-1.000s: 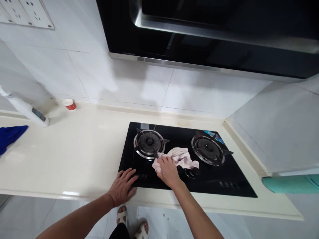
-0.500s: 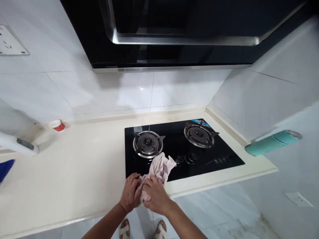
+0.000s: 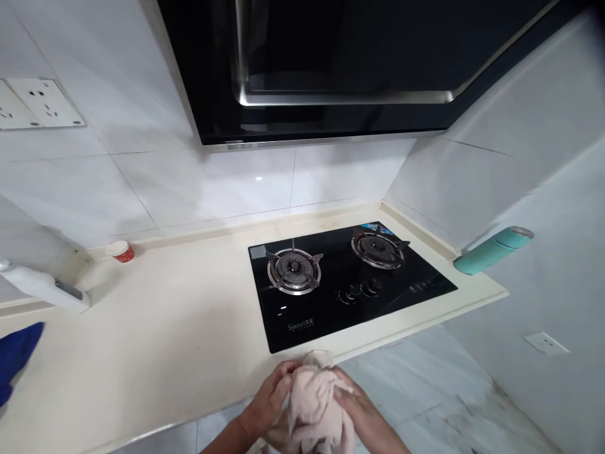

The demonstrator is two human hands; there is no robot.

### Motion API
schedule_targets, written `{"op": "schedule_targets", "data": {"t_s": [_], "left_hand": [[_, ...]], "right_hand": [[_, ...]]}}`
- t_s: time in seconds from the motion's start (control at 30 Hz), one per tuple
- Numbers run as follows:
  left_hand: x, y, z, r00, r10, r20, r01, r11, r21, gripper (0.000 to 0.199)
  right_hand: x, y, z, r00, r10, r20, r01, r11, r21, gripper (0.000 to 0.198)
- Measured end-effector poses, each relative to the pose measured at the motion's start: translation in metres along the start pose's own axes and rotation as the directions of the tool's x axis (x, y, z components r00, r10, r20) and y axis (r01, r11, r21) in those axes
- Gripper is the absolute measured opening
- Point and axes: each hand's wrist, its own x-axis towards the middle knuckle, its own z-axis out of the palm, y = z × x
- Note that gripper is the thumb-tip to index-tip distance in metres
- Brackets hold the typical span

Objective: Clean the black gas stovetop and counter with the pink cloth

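Note:
A pale pink cloth is bunched between my two hands, just in front of the counter's front edge. My left hand grips its left side, with fingers curled against the folds. On the other side my right hand is closed on the cloth, thumb over the fabric. Part of the cloth hangs down below the hands. Beyond them lies the black glass gas stove, with a left burner, a right burner and control knobs.
A red and white paper cup stands at the back left of the cream counter. Nearby are a white device and a blue cloth. A teal bottle stands at the right. The black range hood hangs above.
Both hands have lifted the cloth off the stove's front left corner and drawn it back past the counter edge, bunching it up. The view has shifted left.

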Motion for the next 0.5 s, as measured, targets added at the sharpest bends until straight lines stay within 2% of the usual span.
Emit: {"op": "schedule_targets", "data": {"t_s": [0.1,0.2,0.27,0.37,0.43,0.5], "left_hand": [[-0.004,0.004,-0.005,0.99,-0.065,0.128,0.071,0.997,-0.039,0.067],[-0.01,0.003,-0.011,0.948,-0.161,0.274,0.179,0.983,-0.039,0.076],[-0.015,-0.001,-0.015,0.919,-0.251,0.304,0.262,0.965,0.006,0.062],[-0.016,0.0,-0.024,0.922,-0.317,0.222,0.322,0.947,0.015,0.031],[-0.008,0.009,-0.032,0.962,-0.261,0.082,0.262,0.965,-0.006,0.022],[0.009,0.028,-0.04,0.982,-0.165,-0.087,0.17,0.984,0.046,0.015]], "right_hand": [[-0.009,-0.027,-0.003,0.995,-0.063,-0.082,0.059,0.997,-0.044,0.059],[-0.014,-0.05,0.0,0.979,-0.178,-0.1,0.168,0.981,-0.094,0.053],[-0.014,-0.061,0.002,0.965,-0.245,-0.092,0.232,0.964,-0.126,0.049],[-0.01,-0.07,-0.001,0.943,-0.326,-0.064,0.313,0.937,-0.154,0.041],[-0.004,-0.075,-0.006,0.917,-0.383,-0.112,0.363,0.917,-0.164,0.037],[0.007,-0.081,-0.011,0.858,-0.461,-0.225,0.424,0.884,-0.195,0.034]]}}
